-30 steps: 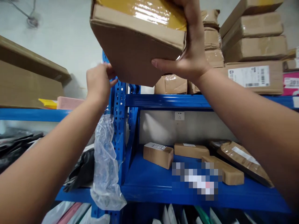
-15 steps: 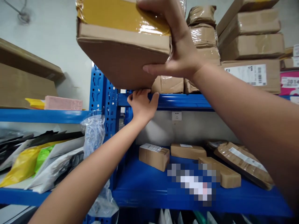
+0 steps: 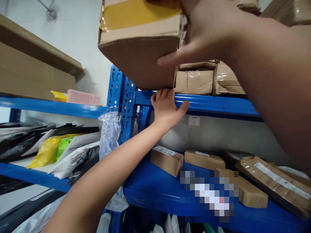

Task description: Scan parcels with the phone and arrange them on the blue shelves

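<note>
A large cardboard box [image 3: 138, 60] with a wide strip of yellow-brown tape hangs tilted over the front of the upper shelf, cut off by the top of the view. My right hand [image 3: 199, 38] grips its right side, the thumb pressed against the lower face and the other fingers partly hidden at the top edge. Below it, my left hand [image 3: 167, 105] lies against the blue shelf beam [image 3: 218, 103], thumb spread and fingertips up at the box's lower far edge. Whether those fingertips bear any of the box's weight, I cannot tell.
Taped cartons [image 3: 194, 82] are stacked on the upper shelf to the right. Small boxes [image 3: 167, 160] and a wrapped parcel [image 3: 279, 181] lie on the shelf below. Perforated blue uprights [image 3: 127, 113] stand at left, beside bubble wrap [image 3: 109, 132] and a rack of mailing bags [image 3: 48, 152].
The camera has turned left and moved closer, so the shelves shift right in view. The box has moved slightly inward over the shelf; both hands keep much the same places on box and beam.
</note>
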The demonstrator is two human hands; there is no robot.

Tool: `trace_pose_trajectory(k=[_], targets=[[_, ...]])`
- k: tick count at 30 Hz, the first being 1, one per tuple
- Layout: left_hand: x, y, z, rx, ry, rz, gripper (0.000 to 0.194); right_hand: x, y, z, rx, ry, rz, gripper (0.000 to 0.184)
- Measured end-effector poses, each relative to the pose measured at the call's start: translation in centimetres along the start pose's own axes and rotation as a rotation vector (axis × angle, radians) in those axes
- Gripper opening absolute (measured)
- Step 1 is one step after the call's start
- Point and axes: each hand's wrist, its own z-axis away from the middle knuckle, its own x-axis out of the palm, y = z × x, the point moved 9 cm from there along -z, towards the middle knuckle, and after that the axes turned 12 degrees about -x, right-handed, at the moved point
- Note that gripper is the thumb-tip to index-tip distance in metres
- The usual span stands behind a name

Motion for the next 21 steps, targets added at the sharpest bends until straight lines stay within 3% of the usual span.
trace_pose_trajectory(k=[4,11,17,21], targets=[[-0.3,-0.1,-0.3,0.018,-0.057,0.016,0.034,0.3,0.3,-0.6,0.051,0.05,0.056,0.09],[-0.6,-0.1,-0.3,0.001,-0.073,-0.01,0.043,0.2,0.6,2.1,0.127,0.227,-0.051,0.086],[-0.2,0.2,-0.2,0.009,-0.095,-0.119,0.049,4.9,1.7,5.6,0.328,0.046,-0.033,0.093],[-1.7,2.0,1.2,0.187,-0.105,-0.087,0.033,6.5,2.8,6.7,0.401,-0.002,-0.051,0.081]])
